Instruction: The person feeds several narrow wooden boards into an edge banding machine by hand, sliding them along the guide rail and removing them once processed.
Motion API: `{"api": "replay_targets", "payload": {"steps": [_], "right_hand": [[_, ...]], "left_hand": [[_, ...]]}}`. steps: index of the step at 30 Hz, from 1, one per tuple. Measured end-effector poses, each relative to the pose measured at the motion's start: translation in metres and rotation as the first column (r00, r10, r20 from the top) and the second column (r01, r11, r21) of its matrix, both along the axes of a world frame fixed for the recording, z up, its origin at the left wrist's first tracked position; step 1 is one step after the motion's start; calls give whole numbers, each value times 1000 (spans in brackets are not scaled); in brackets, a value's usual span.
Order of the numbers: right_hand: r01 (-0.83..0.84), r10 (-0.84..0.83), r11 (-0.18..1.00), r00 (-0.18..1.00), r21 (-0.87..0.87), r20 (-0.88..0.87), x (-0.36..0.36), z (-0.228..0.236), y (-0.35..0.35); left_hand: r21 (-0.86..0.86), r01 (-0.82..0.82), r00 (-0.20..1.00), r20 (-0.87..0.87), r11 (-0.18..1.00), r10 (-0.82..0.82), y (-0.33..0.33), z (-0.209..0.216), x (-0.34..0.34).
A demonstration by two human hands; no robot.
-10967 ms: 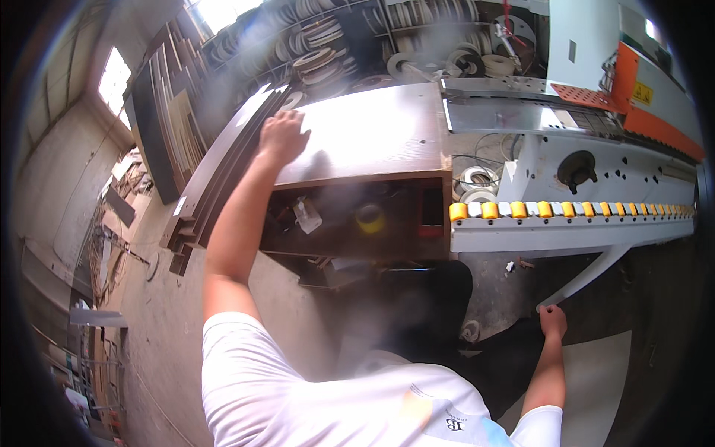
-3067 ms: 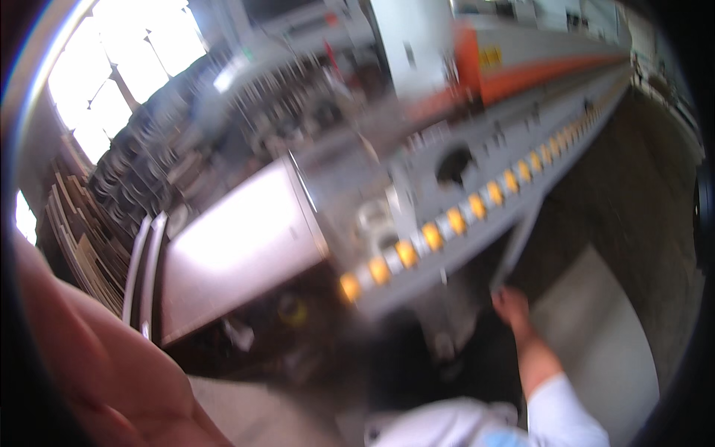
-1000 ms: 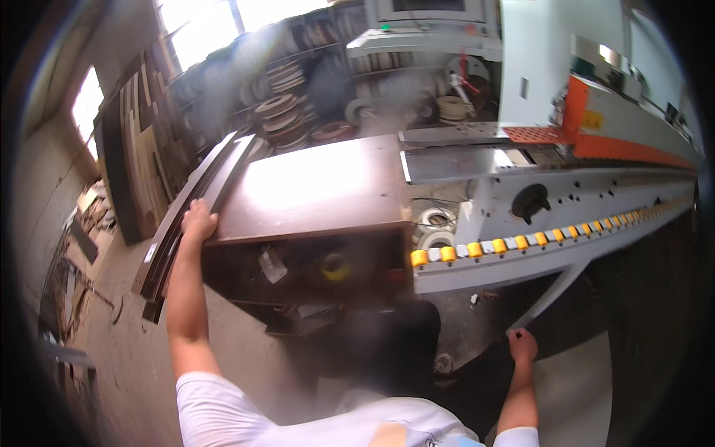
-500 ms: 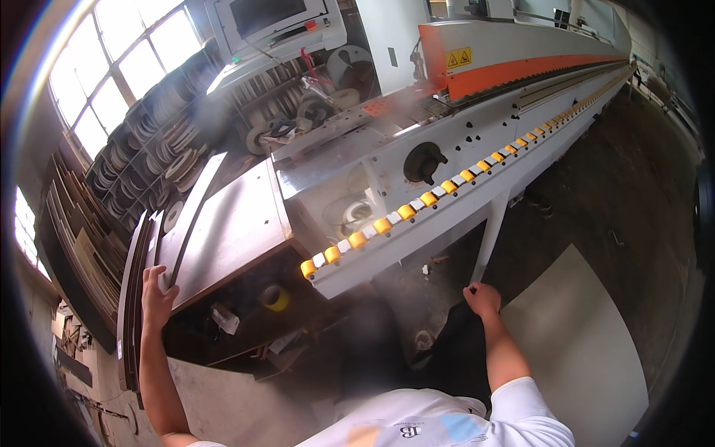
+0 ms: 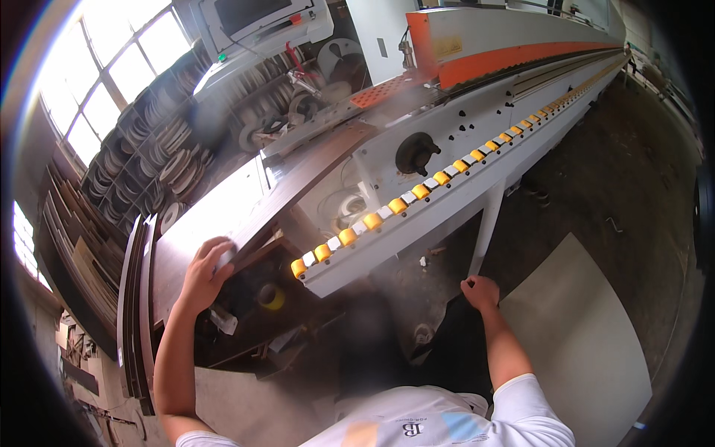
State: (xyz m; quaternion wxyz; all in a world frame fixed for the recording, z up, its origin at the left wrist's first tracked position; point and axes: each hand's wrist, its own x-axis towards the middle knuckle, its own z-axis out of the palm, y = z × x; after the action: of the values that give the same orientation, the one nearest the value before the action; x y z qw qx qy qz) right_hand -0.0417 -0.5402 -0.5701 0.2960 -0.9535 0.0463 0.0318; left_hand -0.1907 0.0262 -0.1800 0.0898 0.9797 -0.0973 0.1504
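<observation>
My left hand (image 5: 204,277) is closed on the near end of a long, narrow brown board (image 5: 298,186), thumb on one side and fingers on the other. From there the board slants up and right across a pale tabletop (image 5: 195,232) toward the long grey and orange machine (image 5: 484,56). Over the floor, by the machine's slanting grey leg (image 5: 488,231), my right hand (image 5: 480,290) is curled into a fist. Nothing sticks out of it.
Yellow and white rollers (image 5: 397,205) line the machine's near edge. Several dark boards (image 5: 132,313) stand left of the tabletop. Behind are racks of banding rolls (image 5: 149,141) and a control panel (image 5: 257,30). A large pale sheet (image 5: 581,335) lies at the right.
My left hand has moved right and up from the tabletop's left edge, and the narrow board has slid along toward the machine. My right hand has barely moved.
</observation>
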Motion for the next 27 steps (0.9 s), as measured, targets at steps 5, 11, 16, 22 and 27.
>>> {"api": "replay_targets", "payload": {"steps": [5,11,16,22,27], "right_hand": [[-26,26,999,1000,-47,-13,3,5,2],[-25,23,998,999,-58,-25,4,6,1],[-32,31,998,999,-61,-12,9,2,-1],[-20,14,996,997,-83,-75,14,8,5],[-6,1,998,997,-59,-82,17,6,6]], "left_hand": [[134,-57,994,104,989,43,-22,-5,59],[170,-47,984,178,984,16,-44,-15,133],[222,-66,980,199,973,21,-46,-21,195],[255,-38,975,221,966,-20,-54,-19,249],[297,-103,971,238,949,31,-67,-24,276]]}}
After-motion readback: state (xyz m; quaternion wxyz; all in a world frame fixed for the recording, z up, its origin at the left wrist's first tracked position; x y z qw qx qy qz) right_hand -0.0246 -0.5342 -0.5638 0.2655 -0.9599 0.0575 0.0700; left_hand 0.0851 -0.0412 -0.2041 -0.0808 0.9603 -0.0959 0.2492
